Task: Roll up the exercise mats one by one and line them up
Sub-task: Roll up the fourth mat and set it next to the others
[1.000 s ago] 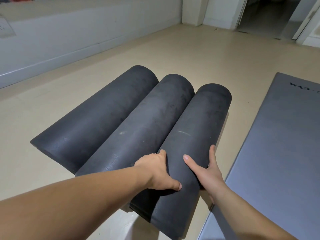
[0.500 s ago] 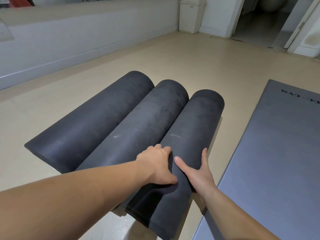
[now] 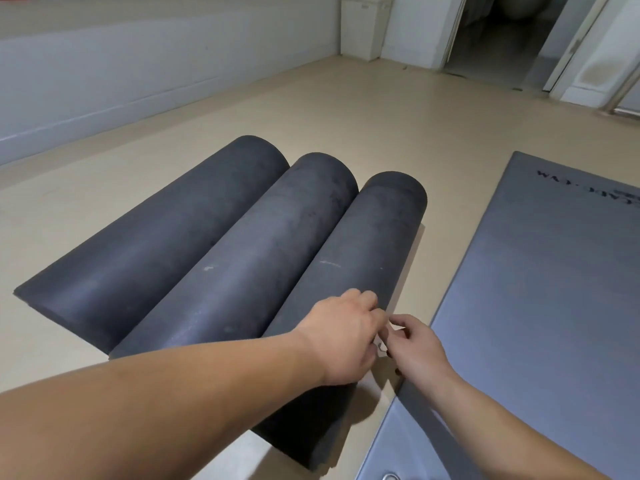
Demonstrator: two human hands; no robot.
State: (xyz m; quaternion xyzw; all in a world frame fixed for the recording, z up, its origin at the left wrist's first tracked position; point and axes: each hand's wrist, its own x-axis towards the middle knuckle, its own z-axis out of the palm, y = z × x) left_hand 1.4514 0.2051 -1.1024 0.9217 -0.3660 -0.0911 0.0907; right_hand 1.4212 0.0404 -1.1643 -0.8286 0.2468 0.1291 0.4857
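Three dark rolled mats lie side by side on the beige floor: the left roll [image 3: 156,251], the middle roll [image 3: 249,265] and the right roll [image 3: 360,244]. My left hand [image 3: 343,337] rests on the near part of the right roll, its fingers bent over the roll's right side. Just to its right, my right hand [image 3: 419,348] hovers over the strip of floor beside the roll, with loosely curled fingers that hold nothing. A grey mat [image 3: 536,306] lies flat on the right, its printed lettering at the far end.
A pale wall [image 3: 138,64] runs along the left. A white bin [image 3: 363,26] stands in the far corner beside an open doorway [image 3: 502,36]. Bare floor stretches beyond the rolls.
My right hand has come off the right roll and now hangs beside it. My left hand has slid from the groove between the rolls to the right roll's right side.
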